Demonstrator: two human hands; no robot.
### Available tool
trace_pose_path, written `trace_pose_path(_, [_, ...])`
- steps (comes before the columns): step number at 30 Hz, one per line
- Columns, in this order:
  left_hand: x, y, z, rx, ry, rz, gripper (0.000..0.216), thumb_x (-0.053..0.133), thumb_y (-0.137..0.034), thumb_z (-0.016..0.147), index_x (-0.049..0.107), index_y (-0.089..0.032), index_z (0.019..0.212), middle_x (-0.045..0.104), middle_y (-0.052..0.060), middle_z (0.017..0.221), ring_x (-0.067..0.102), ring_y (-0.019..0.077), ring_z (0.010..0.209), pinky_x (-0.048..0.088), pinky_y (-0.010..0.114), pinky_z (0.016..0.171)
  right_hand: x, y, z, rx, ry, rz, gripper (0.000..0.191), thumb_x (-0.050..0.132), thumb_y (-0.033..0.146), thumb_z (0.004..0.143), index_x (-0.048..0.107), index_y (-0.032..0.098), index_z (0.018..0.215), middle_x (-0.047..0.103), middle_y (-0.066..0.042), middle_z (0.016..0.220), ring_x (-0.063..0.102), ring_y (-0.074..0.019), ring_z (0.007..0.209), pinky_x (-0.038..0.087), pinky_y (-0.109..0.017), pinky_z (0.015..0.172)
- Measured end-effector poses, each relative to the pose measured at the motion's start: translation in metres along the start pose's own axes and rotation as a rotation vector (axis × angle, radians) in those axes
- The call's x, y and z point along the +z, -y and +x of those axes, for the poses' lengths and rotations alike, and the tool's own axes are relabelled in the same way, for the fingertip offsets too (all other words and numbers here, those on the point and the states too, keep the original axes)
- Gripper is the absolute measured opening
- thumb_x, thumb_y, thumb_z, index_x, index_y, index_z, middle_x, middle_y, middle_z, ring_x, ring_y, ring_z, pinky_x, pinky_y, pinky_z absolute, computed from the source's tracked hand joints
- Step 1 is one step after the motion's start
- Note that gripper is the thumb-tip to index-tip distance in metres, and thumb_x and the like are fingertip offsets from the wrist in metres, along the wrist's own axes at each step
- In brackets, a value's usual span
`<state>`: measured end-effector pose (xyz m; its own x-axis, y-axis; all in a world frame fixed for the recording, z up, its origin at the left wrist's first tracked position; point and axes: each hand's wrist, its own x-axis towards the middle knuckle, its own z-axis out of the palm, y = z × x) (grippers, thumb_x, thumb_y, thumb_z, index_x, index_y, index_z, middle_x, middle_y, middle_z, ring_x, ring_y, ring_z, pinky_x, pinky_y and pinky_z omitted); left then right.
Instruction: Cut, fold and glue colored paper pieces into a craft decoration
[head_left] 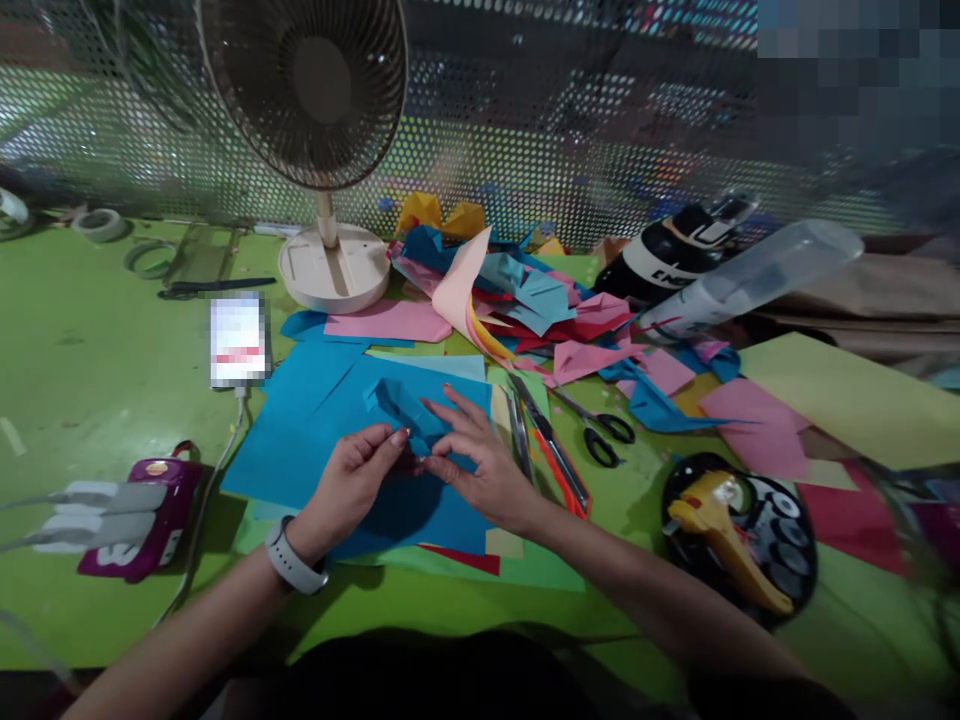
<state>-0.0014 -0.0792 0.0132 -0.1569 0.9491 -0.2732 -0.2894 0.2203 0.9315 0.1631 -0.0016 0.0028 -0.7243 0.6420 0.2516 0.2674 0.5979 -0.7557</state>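
A small folded blue paper piece (pixel 405 412) lies on a stack of blue sheets (pixel 322 420) on the green table. My left hand (pixel 352 480), with a watch on its wrist, pinches the piece's near edge with thumb and fingertips. My right hand (pixel 480 465) rests beside it, fingers spread and pressing down on the piece's right side. Both hands touch the same folded paper.
A desk fan (pixel 322 150) stands behind. A pile of coloured paper scraps (pixel 517 300) lies at the back right. Scissors (pixel 600 430) and cutters (pixel 551 450) lie right of my hand. A tape dispenser (pixel 727 530), a phone (pixel 238 340) and a plug block (pixel 112 510) are nearby.
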Motion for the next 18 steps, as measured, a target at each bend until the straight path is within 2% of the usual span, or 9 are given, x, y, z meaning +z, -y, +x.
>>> trace_pose_path(7, [-0.0012, 0.0016, 0.0003, -0.015, 0.015, -0.027, 0.026, 0.069, -0.041, 0.079, 0.064, -0.016, 0.073, 0.064, -0.002, 0.068, 0.060, 0.0125, 0.070, 0.050, 0.026, 0.074, -0.0047, 0.0059, 0.0023, 0.020, 0.021, -0.025, 0.016, 0.061, 0.029, 0.087, 0.062, 0.021, 0.073, 0.050, -0.008, 0.140, 0.028, -0.0267, 0.140, 0.030, -0.053, 0.109])
trace_pose_path(12, [-0.0032, 0.0060, -0.0002, -0.045, 0.009, -0.056, 0.025, 0.071, -0.042, 0.077, 0.066, -0.017, 0.075, 0.066, -0.002, 0.071, 0.062, 0.0136, 0.072, 0.050, 0.027, 0.077, -0.0055, 0.0057, 0.0037, 0.037, 0.025, 0.011, 0.016, 0.061, 0.028, 0.086, 0.061, 0.021, 0.071, 0.054, -0.010, 0.136, 0.032, -0.0260, 0.138, 0.033, -0.052, 0.107])
trace_pose_path(16, [-0.0038, 0.0075, -0.0013, -0.052, -0.040, -0.119, 0.029, 0.072, -0.046, 0.073, 0.068, -0.018, 0.079, 0.068, 0.000, 0.075, 0.064, 0.0164, 0.075, 0.050, 0.031, 0.079, -0.0041, 0.0024, 0.0038, 0.046, 0.030, 0.035, 0.015, 0.061, 0.026, 0.085, 0.060, 0.021, 0.070, 0.055, -0.009, 0.135, 0.033, -0.0251, 0.137, 0.034, -0.050, 0.107])
trace_pose_path(18, [-0.0027, 0.0056, -0.0018, -0.043, -0.026, -0.087, 0.028, 0.075, -0.043, 0.071, 0.067, -0.017, 0.076, 0.067, 0.000, 0.074, 0.063, 0.0160, 0.074, 0.050, 0.030, 0.077, -0.0033, 0.0012, 0.0037, 0.037, 0.033, 0.036, 0.014, 0.060, 0.024, 0.084, 0.060, 0.022, 0.071, 0.054, -0.008, 0.136, 0.033, -0.0249, 0.138, 0.034, -0.050, 0.107])
